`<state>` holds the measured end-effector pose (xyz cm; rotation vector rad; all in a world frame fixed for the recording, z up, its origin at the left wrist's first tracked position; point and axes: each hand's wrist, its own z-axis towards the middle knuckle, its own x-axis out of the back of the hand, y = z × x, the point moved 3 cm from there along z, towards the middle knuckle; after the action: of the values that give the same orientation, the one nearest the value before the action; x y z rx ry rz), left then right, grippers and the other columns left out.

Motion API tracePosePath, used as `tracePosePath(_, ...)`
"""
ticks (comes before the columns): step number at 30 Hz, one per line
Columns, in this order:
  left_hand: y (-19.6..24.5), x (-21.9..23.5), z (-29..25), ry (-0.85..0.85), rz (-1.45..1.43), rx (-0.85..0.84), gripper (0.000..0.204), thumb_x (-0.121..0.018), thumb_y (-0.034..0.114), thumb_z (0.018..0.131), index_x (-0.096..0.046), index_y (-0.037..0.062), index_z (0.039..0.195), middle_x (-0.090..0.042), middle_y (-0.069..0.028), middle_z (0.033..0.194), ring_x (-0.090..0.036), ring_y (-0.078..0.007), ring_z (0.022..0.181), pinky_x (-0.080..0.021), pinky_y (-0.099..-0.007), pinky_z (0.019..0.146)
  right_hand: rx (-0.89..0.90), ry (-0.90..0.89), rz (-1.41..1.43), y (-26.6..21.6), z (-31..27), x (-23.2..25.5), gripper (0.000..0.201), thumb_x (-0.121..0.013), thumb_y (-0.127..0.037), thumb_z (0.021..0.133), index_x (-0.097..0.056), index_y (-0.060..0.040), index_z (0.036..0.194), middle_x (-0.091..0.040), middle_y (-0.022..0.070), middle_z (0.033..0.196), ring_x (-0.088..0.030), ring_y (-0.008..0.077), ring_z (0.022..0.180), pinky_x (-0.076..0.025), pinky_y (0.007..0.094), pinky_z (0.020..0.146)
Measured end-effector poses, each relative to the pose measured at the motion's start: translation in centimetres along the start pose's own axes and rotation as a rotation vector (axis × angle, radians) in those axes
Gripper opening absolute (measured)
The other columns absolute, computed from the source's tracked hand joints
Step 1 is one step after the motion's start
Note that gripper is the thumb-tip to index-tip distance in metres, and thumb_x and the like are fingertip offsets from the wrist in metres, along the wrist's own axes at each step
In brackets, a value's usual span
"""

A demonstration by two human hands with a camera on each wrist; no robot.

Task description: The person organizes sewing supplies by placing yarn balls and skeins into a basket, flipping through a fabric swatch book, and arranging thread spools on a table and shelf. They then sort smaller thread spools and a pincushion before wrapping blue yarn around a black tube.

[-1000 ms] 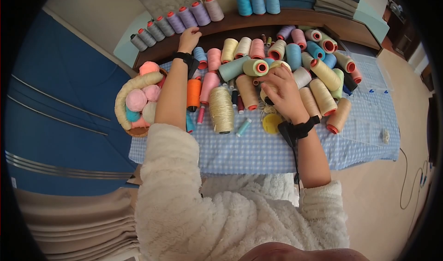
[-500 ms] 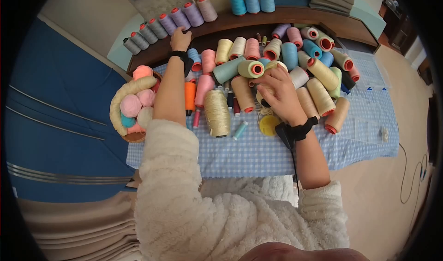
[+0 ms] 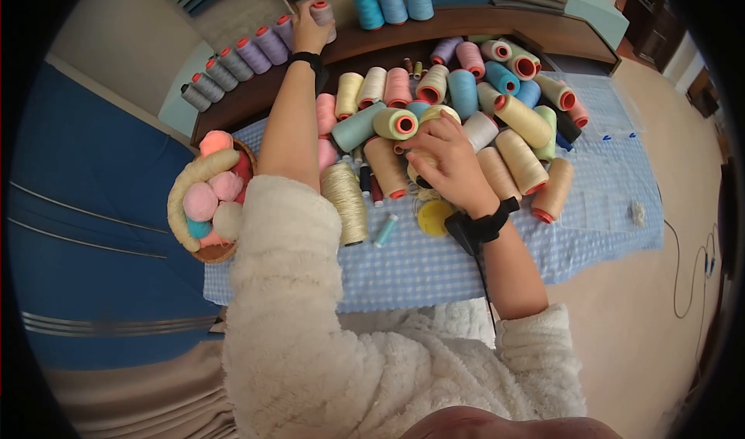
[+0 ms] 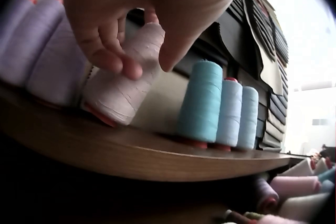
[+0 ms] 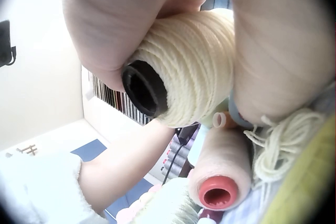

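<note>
Pale pink thread cone [image 4: 118, 97], one: on the wooden shelf [image 4: 131, 153], between the lavender cones [image 4: 55, 66] and the blue cones [image 4: 201, 103]. Left hand [image 3: 310, 34]: fingers and thumb curled round its upper part. We read a lean, though lens distortion leaves us unsure. Cream yarn cone [image 5: 194, 71], one: gripped in the right hand [image 3: 450, 166] over the cloth-covered desk [image 3: 423, 280]. Step in hand, we judge: handling the pink cone at its row's end; the next move calls for squaring its base, or a clean lift.
</note>
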<state>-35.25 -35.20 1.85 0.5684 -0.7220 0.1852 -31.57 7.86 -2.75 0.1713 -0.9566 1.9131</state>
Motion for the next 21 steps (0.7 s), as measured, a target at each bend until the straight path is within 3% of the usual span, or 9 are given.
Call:
tracePosePath(1,1.0,-0.1,-0.5,0.113,0.049,-0.051,0.081,-0.085,0.034,0.071,-0.046,0.0121,0.139,-0.056,-0.0273,0.135,-0.060,-0.0380,0.120,-0.052,-0.0462,0.094,0.000,-0.003,-0.001,0.0,0.0,0.0,0.014,-0.068,-0.018,0.086,-0.072,-0.0072,0.095,-0.060,0.0085,0.095,-0.059,0.0291,0.100,-0.032,0.0494,0.115)
tracePosePath(4,3.4,-0.2,-2.0,-0.154,-0.208,0.267,0.073,-0.082,0.039,0.073,-0.051,0.0122,0.133,-0.066,-0.0219,0.117,-0.067,-0.0349,0.109,-0.054,-0.0476,0.087,-0.002,-0.008,0.001,0.0,0.0,-0.1,0.014,-0.068,-0.018,0.086,-0.072,-0.0077,0.095,-0.060,0.0083,0.095,-0.059,0.0289,0.100,-0.032,0.0495,0.115)
tracePosePath(5,2.6,-1.1,-1.6,-0.094,-0.113,0.168,0.066,-0.081,0.043,0.072,-0.058,0.0093,0.124,-0.071,-0.0183,0.102,-0.071,-0.0317,0.097,-0.056,-0.0461,0.080,0.000,-0.005,0.000,0.1,0.0,-0.1,0.014,-0.068,-0.018,0.086,-0.072,-0.0078,0.095,-0.060,0.0082,0.095,-0.059,0.0289,0.100,-0.032,0.0496,0.115)
tracePosePath(8,5.2,-0.1,-2.4,0.104,0.340,0.074,0.065,-0.083,0.044,0.072,-0.063,0.0046,0.120,-0.071,-0.0203,0.112,-0.071,-0.0348,0.097,-0.056,-0.0439,0.081,-0.017,-0.015,0.036,0.1,0.0,0.0,0.014,-0.068,-0.019,0.087,-0.072,-0.0079,0.094,-0.060,0.0079,0.094,-0.059,0.0286,0.099,-0.032,0.0499,0.115)
tracePosePath(11,6.4,0.5,-3.3,0.113,0.334,0.114,0.065,-0.083,0.045,0.070,-0.066,0.0036,0.116,-0.073,-0.0191,0.108,-0.072,-0.0361,0.094,-0.057,-0.0421,0.079,0.008,0.008,-0.011,0.1,-0.1,0.0,0.015,-0.068,-0.020,0.087,-0.072,-0.0078,0.094,-0.060,0.0077,0.094,-0.059,0.0285,0.098,-0.033,0.0495,0.115)
tracePosePath(14,6.6,-1.2,-3.5,0.161,-0.036,0.000,0.062,-0.083,0.044,0.070,-0.067,0.0008,0.113,-0.074,-0.0188,0.099,-0.071,-0.0358,0.096,-0.056,-0.0430,0.083,-0.002,0.021,0.003,0.0,-0.1,-0.1,0.015,-0.067,-0.021,0.087,-0.071,-0.0075,0.093,-0.060,0.0077,0.093,-0.059,0.0287,0.098,-0.033,0.0493,0.115)
tracePosePath(15,8.0,-1.7,-3.7,0.171,-0.115,-0.082,0.056,-0.083,0.038,0.073,-0.067,-0.0030,0.107,-0.074,-0.0172,0.093,-0.074,-0.0303,0.086,-0.058,-0.0403,0.074,0.003,0.022,-0.002,0.0,-0.2,-0.1,0.015,-0.067,-0.021,0.087,-0.071,-0.0074,0.093,-0.060,0.0079,0.093,-0.059,0.0287,0.097,-0.034,0.0487,0.114)
tracePosePath(18,11.7,-4.8,-3.2,-0.174,-0.557,0.086,0.050,-0.084,0.029,0.076,-0.064,-0.0073,0.104,-0.073,-0.0179,0.089,-0.074,-0.0240,0.069,-0.061,-0.0334,0.062,0.008,0.029,-0.002,0.1,-0.2,0.0,0.015,-0.067,-0.020,0.086,-0.071,-0.0070,0.092,-0.059,0.0082,0.092,-0.058,0.0284,0.097,-0.037,0.0469,0.110)
tracePosePath(21,15.4,-7.3,-2.0,-0.242,-0.524,-0.009,0.050,-0.082,0.027,0.079,-0.062,-0.0105,0.105,-0.073,-0.0161,0.085,-0.073,-0.0197,0.063,-0.060,-0.0290,0.057,0.019,0.048,0.011,0.3,-0.1,-0.1,0.014,-0.067,-0.020,0.086,-0.070,-0.0064,0.090,-0.059,0.0084,0.091,-0.058,0.0281,0.096,-0.040,0.0449,0.105)
